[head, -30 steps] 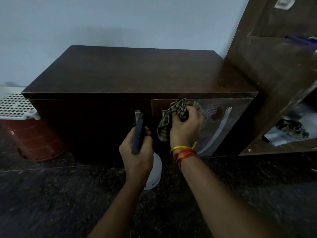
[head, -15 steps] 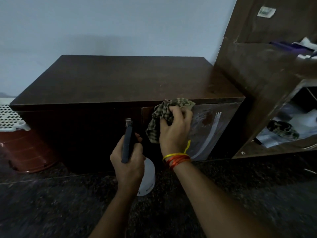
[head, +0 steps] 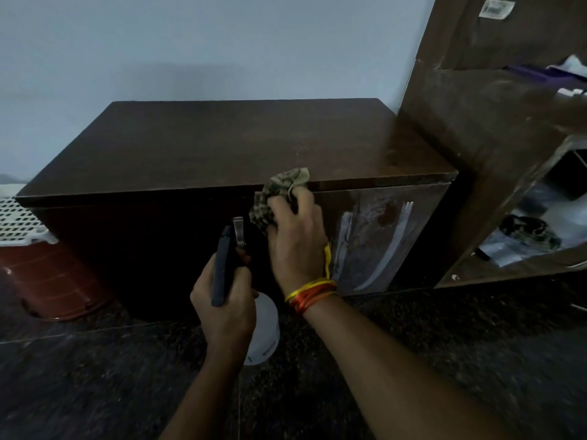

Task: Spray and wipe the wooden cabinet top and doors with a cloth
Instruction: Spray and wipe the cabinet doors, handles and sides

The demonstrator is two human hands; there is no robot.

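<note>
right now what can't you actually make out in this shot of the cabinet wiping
Head view only:
- Left door: too dark to show whether it is wet or wiped.
- Spray bottle: mostly hidden by the left hand; its fill level cannot be seen.
- Right door: its handle is covered by the right hand and the cloth.
- Shelf unit: cut off by the right edge, contents blurred.
- Basket: cut off by the left edge.
</note>
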